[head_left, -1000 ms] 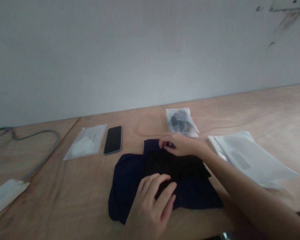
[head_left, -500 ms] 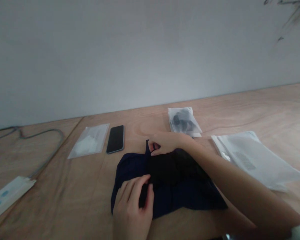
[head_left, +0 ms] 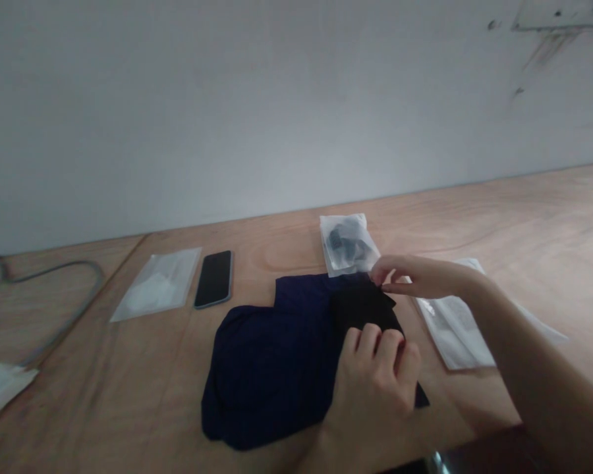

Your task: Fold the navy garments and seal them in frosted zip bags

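A navy cloth piece (head_left: pixel 267 375), perhaps a garment, lies spread on the wooden table, with black fabric (head_left: pixel 363 306) over its right part. My right hand (head_left: pixel 408 275) pinches the far right corner of the black fabric between thumb and fingers. Closer to me, my left hand (head_left: pixel 375 375) rests on the near right part of the black fabric, its fingers curled around the edge. The fingertips of the left hand are hidden, and its forearm covers part of the near edge.
A clear bag with a dark item (head_left: pixel 348 243) lies just behind the cloth. White translucent bags (head_left: pixel 457 332) are at the right, partly under my right arm. A phone (head_left: pixel 214 279) and a flat clear bag (head_left: pixel 158 283) lie left. A grey cable (head_left: pixel 86 303) runs to a white power strip (head_left: pixel 2 388).
Both hands have moved right along the cloth. The navy part now lies spread at the left, and the black fabric has shifted to the right side. The view has turned slightly right.
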Action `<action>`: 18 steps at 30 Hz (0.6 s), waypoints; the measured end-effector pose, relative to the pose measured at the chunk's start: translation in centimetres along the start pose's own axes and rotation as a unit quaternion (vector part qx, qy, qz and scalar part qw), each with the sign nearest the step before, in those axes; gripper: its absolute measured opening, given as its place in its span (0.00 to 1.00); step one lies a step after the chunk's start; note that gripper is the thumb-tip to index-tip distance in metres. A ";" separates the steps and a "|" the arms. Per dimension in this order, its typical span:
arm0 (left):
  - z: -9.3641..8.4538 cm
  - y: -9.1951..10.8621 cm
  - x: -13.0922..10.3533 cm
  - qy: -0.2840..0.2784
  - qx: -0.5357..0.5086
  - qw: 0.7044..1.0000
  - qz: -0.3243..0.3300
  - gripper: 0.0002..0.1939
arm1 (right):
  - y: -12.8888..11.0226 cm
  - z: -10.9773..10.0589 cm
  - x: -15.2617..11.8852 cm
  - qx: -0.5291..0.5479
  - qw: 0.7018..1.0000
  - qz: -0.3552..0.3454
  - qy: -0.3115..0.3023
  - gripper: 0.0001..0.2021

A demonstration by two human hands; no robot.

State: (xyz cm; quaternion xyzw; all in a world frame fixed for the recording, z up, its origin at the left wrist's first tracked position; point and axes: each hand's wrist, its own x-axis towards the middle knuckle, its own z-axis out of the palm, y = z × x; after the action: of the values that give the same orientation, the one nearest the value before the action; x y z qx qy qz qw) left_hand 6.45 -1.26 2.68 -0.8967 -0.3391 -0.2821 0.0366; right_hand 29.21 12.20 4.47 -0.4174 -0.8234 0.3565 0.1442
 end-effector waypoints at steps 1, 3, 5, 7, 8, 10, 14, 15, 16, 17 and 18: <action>0.7 0.3 0.2 -0.024 0.008 1.000 0.009 0.06 | 0.6 0.6 -0.5 0.005 1.000 0.006 0.011 0.09; 1.5 0.7 0.4 -0.070 0.010 0.997 0.023 0.05 | 1.4 1.8 -1.4 0.013 0.999 0.014 0.036 0.09; 1.5 0.7 0.2 -0.095 -0.027 0.995 0.025 0.04 | 1.6 3.0 -2.1 0.016 0.998 0.019 0.066 0.09; 0.7 0.3 -0.3 -0.069 -0.093 0.993 -0.007 0.08 | 1.2 4.1 -3.1 0.022 0.994 0.021 0.107 0.11; 0.2 -0.1 -0.6 -0.037 -0.124 0.991 -0.042 0.09 | 0.9 4.5 -3.6 0.028 0.990 0.023 0.135 0.12; -0.8 -1.4 -1.3 0.033 -0.154 0.979 -0.133 0.09 | -0.2 5.5 -4.8 0.044 0.980 0.029 0.190 0.16; -1.4 -4.5 -2.4 0.002 -0.142 0.943 -0.301 0.15 | -2.5 7.6 -6.1 0.046 0.975 0.041 0.212 0.22; -1.3 -5.2 -2.5 -0.034 -0.152 0.933 -0.324 0.18 | -2.9 8.1 -6.1 0.040 0.976 0.040 0.211 0.21; -1.1 -5.6 -2.5 -0.066 -0.168 0.923 -0.339 0.20 | -3.2 8.4 -5.9 0.033 0.976 0.037 0.214 0.18; -1.0 -5.9 -2.5 -0.089 -0.186 0.915 -0.348 0.20 | -3.4 8.7 -5.6 0.024 0.975 0.031 0.220 0.15; -0.9 -6.1 -2.5 -0.101 -0.202 0.908 -0.353 0.20 | -3.5 8.9 -5.2 0.017 0.974 0.024 0.226 0.13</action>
State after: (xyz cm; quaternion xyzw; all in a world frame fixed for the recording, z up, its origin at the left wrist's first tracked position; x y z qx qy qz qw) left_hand 0.65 1.74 1.34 -0.7306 -0.5711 -0.2465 -0.2817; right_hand 25.54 2.55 1.02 -0.5042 -0.7529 0.2705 0.3252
